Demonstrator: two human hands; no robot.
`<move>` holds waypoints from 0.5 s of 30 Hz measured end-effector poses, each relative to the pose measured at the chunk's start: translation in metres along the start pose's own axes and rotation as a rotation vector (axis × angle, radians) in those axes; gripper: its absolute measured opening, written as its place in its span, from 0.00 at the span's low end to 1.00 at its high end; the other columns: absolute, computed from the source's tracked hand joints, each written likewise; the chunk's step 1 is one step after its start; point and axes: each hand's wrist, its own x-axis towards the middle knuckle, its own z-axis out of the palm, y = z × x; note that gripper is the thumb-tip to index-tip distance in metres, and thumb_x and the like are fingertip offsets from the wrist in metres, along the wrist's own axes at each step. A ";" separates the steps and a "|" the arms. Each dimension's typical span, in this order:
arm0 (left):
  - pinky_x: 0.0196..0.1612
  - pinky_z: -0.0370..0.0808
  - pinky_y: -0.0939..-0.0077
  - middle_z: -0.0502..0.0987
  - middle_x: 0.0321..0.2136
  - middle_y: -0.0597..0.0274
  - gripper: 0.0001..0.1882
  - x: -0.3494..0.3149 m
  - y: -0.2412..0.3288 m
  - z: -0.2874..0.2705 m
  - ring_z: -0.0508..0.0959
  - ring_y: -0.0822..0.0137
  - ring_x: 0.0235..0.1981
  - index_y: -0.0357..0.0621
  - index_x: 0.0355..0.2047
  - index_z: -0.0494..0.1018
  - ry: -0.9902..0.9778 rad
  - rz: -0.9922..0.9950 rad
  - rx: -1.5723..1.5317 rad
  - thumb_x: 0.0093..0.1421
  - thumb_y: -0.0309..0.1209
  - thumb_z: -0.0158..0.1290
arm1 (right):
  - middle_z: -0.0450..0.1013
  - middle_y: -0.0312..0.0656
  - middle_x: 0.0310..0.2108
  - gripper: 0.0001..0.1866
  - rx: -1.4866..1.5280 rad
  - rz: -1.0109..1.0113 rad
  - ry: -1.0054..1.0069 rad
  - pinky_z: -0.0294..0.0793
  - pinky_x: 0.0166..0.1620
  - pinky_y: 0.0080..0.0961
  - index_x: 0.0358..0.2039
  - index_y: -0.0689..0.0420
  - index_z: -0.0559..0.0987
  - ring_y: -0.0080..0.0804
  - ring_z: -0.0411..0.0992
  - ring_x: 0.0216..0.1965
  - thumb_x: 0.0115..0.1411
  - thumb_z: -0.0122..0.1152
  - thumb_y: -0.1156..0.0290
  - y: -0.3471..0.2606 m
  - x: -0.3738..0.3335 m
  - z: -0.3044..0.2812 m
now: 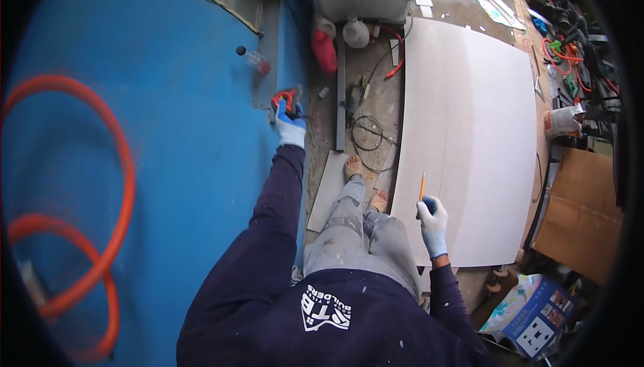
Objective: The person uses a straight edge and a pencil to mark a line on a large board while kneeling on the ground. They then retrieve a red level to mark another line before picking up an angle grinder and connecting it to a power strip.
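My left hand (290,127), in a white and blue glove, reaches out along the edge of a blue surface (201,186). Its fingers close on a small red-and-black object (286,100), too blurred to name surely. In my right hand (434,223), gloved alike, is a yellow pencil (422,186), pointing up and away from me. That hand hovers over a large pale flat board (469,139), which has a greyer band down its left part. Beyond my left hand, a clear bottle (255,60) with a dark cap lies on the blue surface.
An orange hose (121,145) loops at the left. Near my feet are a metal bar (341,98), a black cable (367,132) and a pale offcut (329,189). A red container (325,50) stands ahead. Right of the board are a bucket (562,122), cardboard (577,213) and tangled cords.
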 end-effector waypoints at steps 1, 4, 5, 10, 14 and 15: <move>0.44 0.82 0.64 0.83 0.48 0.65 0.18 0.037 0.017 -0.001 0.82 0.64 0.43 0.55 0.53 0.77 -0.009 0.055 -0.010 0.63 0.35 0.66 | 0.78 0.35 0.30 0.10 0.002 0.011 -0.026 0.75 0.34 0.21 0.44 0.65 0.81 0.18 0.74 0.29 0.68 0.64 0.71 0.009 0.003 0.009; 0.46 0.82 0.64 0.82 0.46 0.64 0.18 0.090 0.004 0.005 0.82 0.64 0.42 0.50 0.54 0.77 0.051 0.075 0.007 0.65 0.35 0.66 | 0.77 0.34 0.29 0.10 -0.022 0.081 0.001 0.70 0.28 0.19 0.45 0.63 0.80 0.18 0.74 0.26 0.68 0.63 0.70 0.036 0.010 0.020; 0.46 0.82 0.64 0.82 0.46 0.64 0.18 0.104 0.003 0.004 0.82 0.64 0.42 0.50 0.54 0.77 0.064 0.065 0.009 0.65 0.35 0.66 | 0.77 0.34 0.29 0.10 -0.031 0.094 0.004 0.70 0.28 0.19 0.45 0.63 0.80 0.18 0.74 0.26 0.68 0.63 0.70 0.038 0.013 0.028; 0.44 0.82 0.66 0.82 0.47 0.59 0.18 0.156 -0.001 -0.015 0.81 0.63 0.40 0.46 0.54 0.77 0.231 0.176 0.018 0.67 0.35 0.63 | 0.78 0.34 0.32 0.09 -0.004 0.155 -0.058 0.73 0.31 0.20 0.44 0.64 0.81 0.18 0.74 0.28 0.68 0.64 0.72 0.027 0.037 0.075; 0.40 0.77 0.63 0.78 0.39 0.59 0.14 0.191 0.021 -0.042 0.76 0.62 0.33 0.46 0.46 0.75 0.296 0.288 0.240 0.67 0.40 0.62 | 0.78 0.34 0.32 0.09 -0.014 0.141 -0.174 0.74 0.35 0.20 0.45 0.65 0.81 0.17 0.73 0.30 0.68 0.64 0.72 -0.003 0.064 0.126; 0.37 0.75 0.62 0.77 0.34 0.59 0.13 0.194 0.022 -0.042 0.73 0.61 0.30 0.47 0.42 0.75 0.335 0.324 0.356 0.67 0.41 0.61 | 0.79 0.33 0.32 0.10 -0.008 0.110 -0.201 0.74 0.34 0.18 0.44 0.65 0.82 0.16 0.73 0.29 0.68 0.65 0.72 -0.010 0.071 0.136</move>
